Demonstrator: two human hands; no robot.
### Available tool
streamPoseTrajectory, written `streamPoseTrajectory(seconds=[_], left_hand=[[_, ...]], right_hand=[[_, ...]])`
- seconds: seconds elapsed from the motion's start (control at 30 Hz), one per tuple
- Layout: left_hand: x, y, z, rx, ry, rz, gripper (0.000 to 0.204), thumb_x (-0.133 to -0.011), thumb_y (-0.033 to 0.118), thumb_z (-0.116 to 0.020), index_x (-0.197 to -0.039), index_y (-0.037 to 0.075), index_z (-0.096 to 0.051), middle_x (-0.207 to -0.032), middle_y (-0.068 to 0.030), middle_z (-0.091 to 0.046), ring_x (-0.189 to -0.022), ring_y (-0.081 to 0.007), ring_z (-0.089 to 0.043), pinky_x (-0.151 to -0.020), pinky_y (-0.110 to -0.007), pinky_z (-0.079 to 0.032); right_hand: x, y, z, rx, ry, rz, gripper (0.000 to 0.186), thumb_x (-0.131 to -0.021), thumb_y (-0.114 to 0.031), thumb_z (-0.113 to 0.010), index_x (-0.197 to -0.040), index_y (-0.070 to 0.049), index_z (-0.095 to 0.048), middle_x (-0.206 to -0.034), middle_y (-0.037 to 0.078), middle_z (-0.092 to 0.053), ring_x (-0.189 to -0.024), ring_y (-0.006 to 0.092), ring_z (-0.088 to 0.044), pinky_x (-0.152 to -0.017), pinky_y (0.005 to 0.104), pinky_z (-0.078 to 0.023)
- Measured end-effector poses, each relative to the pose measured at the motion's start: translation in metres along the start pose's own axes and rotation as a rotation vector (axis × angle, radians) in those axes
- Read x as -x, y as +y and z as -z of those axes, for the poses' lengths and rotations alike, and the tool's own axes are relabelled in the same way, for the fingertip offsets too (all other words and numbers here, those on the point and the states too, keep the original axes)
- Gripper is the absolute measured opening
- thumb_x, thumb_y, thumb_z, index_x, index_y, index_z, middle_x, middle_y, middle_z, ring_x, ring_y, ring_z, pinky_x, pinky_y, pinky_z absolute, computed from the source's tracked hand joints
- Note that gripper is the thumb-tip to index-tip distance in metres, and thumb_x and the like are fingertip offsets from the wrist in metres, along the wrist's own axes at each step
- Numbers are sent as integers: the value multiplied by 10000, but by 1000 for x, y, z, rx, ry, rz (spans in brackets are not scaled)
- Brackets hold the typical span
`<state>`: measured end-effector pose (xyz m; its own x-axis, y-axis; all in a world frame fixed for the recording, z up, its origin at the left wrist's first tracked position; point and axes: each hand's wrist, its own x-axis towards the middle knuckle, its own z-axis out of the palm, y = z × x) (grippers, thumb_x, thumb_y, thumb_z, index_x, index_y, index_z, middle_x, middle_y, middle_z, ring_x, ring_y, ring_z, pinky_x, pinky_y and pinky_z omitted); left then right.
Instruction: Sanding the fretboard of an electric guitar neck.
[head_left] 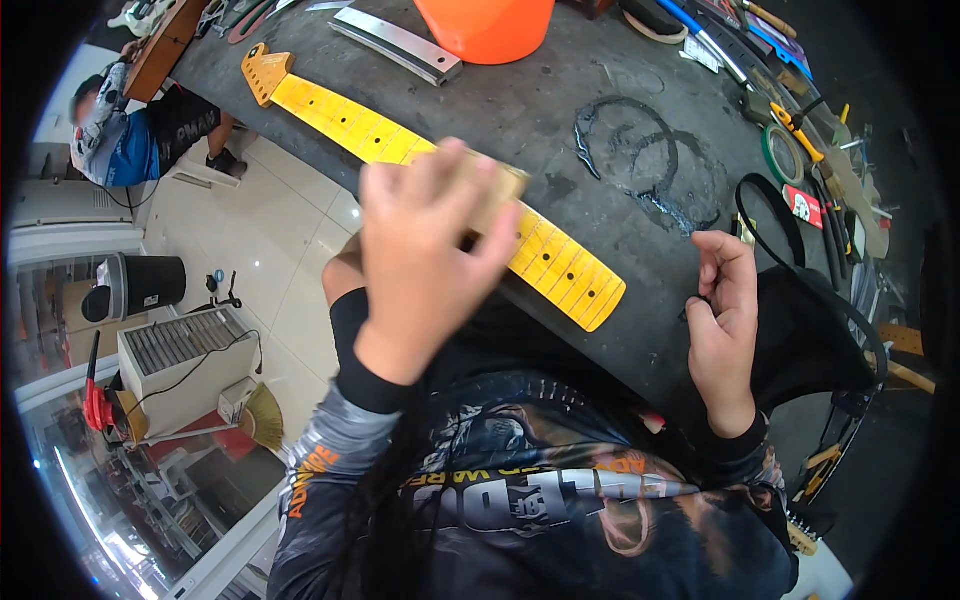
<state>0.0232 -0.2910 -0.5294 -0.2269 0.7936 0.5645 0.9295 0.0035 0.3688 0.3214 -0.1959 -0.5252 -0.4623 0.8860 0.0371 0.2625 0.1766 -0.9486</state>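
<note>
So the left hand (425,245) has a tan block (512,183) gripped between thumb and fingers, right over the middle stretch of a yellow guitar neck (565,265). Hand's a bit blurry, so I can't tell how hard it's pressing. The neck lies fretboard up along the near edge of the bench (545,125), headstock pointing to the bench's left end, plain end to the right. The right hand (728,325) is over by the right part of that near edge, fingers half curled with the thumb close to them; can't tell if there's anything in it. Just beside it there's a black bag or cloth (810,345). Toward the far edge sit a metal bar (395,45) and an orange bucket (485,25), and a green tape roll (782,152) is among the tools along the right edge.
</note>
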Motion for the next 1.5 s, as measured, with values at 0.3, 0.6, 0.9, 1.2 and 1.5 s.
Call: streamPoseTrajectory(seconds=[0.3,0.6,0.9,1.2,1.5], left_hand=[[-3,0,-6,38,85,-16,301,-851,232,-889,-1124,130,-813,-1277,-90,-748,-1004,-316,-658,-867,-477,-510],[3,12,1,-47,-17,-3,409,-835,209,-926,-1217,82,-859,-1272,-134,-780,-1066,-353,-638,-931,-462,-530],[1,9,2,-20,-35,-3,307,-854,192,-891,-1149,116,-852,-1250,-116,-789,-1092,-320,-684,-968,-476,-502],[29,50,5,139,-202,-165,428,-833,276,-920,-1238,153,-861,-1380,-102,-762,-1067,-321,-654,-936,-462,-530],[39,62,12,180,-145,-211,354,-852,232,-892,-1198,166,-859,-1302,-81,-795,-1047,-325,-664,-914,-460,-540]], right_hand=[[1,1,1,29,0,13,728,-783,176,-474,-1475,-22,-583,-1188,13,-463,-1066,123,-443,-977,243,-377],[1,-4,3,2,-24,24,635,-849,178,-513,-1438,-42,-609,-1140,14,-476,-1046,131,-460,-987,257,-407],[6,-4,3,-16,-17,-2,621,-865,176,-541,-1443,-41,-603,-1151,16,-481,-1056,127,-463,-1004,262,-415],[4,-6,1,-119,-32,5,544,-916,169,-555,-1412,-44,-620,-1155,12,-494,-1068,117,-483,-1020,255,-424],[3,-1,2,-92,-33,51,502,-929,158,-556,-1382,-45,-633,-1126,9,-497,-1055,117,-488,-998,257,-444]])
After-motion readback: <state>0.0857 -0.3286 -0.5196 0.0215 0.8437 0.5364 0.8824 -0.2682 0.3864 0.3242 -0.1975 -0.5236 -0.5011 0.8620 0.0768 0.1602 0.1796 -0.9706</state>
